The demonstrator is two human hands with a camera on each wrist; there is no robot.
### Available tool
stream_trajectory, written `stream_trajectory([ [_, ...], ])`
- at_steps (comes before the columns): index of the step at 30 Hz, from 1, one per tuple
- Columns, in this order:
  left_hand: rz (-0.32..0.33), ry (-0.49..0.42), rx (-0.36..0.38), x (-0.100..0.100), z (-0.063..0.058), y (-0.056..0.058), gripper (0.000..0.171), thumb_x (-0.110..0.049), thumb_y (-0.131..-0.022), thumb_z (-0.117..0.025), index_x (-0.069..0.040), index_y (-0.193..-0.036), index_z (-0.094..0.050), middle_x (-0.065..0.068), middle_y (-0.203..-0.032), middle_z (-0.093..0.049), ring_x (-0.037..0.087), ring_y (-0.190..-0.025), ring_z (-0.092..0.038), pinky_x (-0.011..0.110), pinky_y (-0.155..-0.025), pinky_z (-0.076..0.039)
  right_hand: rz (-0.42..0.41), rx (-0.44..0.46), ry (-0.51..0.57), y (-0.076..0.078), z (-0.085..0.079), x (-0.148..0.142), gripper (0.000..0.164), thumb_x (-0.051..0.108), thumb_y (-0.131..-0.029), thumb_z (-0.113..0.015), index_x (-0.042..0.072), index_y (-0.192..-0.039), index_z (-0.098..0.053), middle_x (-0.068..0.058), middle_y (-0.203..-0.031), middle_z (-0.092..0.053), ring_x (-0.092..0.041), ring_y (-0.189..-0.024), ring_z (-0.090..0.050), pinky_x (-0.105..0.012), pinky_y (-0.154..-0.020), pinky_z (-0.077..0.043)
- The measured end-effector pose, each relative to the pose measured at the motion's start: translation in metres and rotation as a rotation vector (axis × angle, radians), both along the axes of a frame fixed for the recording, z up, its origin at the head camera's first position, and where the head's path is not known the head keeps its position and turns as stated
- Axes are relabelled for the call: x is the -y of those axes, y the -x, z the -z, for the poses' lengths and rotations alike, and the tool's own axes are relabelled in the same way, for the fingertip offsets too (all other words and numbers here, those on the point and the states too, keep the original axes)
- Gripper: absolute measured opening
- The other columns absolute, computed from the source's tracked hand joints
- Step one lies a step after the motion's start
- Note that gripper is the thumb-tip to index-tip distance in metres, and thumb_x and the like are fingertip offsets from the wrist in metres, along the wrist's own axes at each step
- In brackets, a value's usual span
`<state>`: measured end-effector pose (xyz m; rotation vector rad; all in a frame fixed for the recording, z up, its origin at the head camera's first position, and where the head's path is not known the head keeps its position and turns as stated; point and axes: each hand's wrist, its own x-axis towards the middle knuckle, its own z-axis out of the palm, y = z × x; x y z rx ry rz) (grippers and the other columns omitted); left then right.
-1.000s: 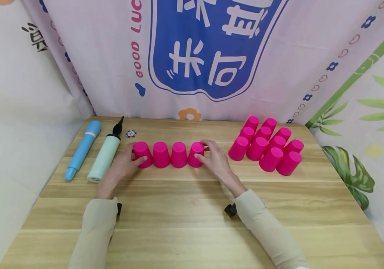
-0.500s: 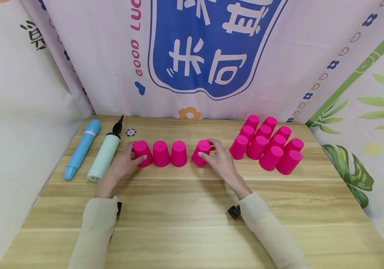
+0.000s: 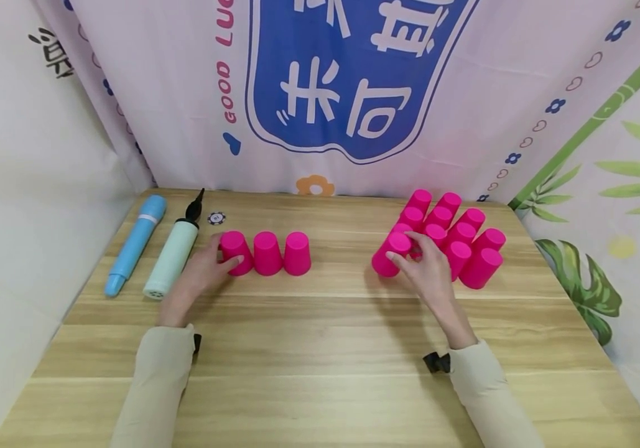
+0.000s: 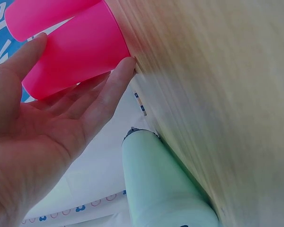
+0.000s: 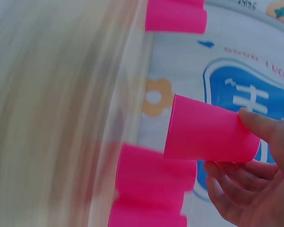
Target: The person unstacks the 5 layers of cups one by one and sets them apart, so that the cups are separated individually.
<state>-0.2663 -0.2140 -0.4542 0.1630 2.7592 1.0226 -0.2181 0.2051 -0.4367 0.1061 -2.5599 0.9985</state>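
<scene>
Three pink cups stand upside down in a row left of the middle in the head view, among them a middle cup [image 3: 267,254] and a right one [image 3: 297,254]. My left hand [image 3: 206,269] holds the leftmost cup [image 3: 236,246], thumb on its near side and fingers around the far side; the left wrist view shows this cup [image 4: 80,52] standing on the table. My right hand [image 3: 426,264] grips another pink cup [image 3: 389,258] near its closed end. In the right wrist view this cup [image 5: 208,130] is raised off the table, with its wide rim toward the tabletop.
Several upside-down pink cups [image 3: 481,269] stand grouped at the right, close behind my right hand. On the left lie a blue pump [image 3: 137,242] and a pale green pump [image 3: 173,258] with a black nozzle. A poker chip [image 3: 216,218] lies near the back edge.
My right hand has pulled the fourth cup away from the row and carried it right, up to the grouped cups. The left hand has stayed at the leftmost cup.
</scene>
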Motion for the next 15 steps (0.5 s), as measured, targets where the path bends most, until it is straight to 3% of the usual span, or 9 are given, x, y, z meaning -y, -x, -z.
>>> stream_trajectory([
  [7,-0.003,0.008,0.011,-0.001,-0.001,0.001,0.072,-0.032,-0.098,-0.053,0.002,-0.149,-0.015,0.032,-0.141,-0.041,0.047,-0.127,-0.042,0.056,-0.101,-0.039,0.065,0.028,-0.024,-0.004,0.005,-0.030,0.061,0.031,-0.081,-0.079,0.002,-0.128,-0.055,-0.016,-0.111,-0.062,-0.030,-0.090,-0.060,-0.042,-0.074,-0.053],
  [15,-0.007,0.009,0.009,-0.001,-0.001,0.000,0.072,-0.033,-0.098,-0.053,0.001,-0.149,-0.015,0.031,-0.141,-0.041,0.046,-0.127,-0.042,0.057,-0.102,-0.039,0.121,0.099,-0.054,0.001,0.013,-0.044,0.063,0.032,-0.084,-0.076,0.000,-0.132,-0.052,-0.020,-0.119,-0.059,-0.037,-0.104,-0.058,-0.051,-0.085,-0.051],
])
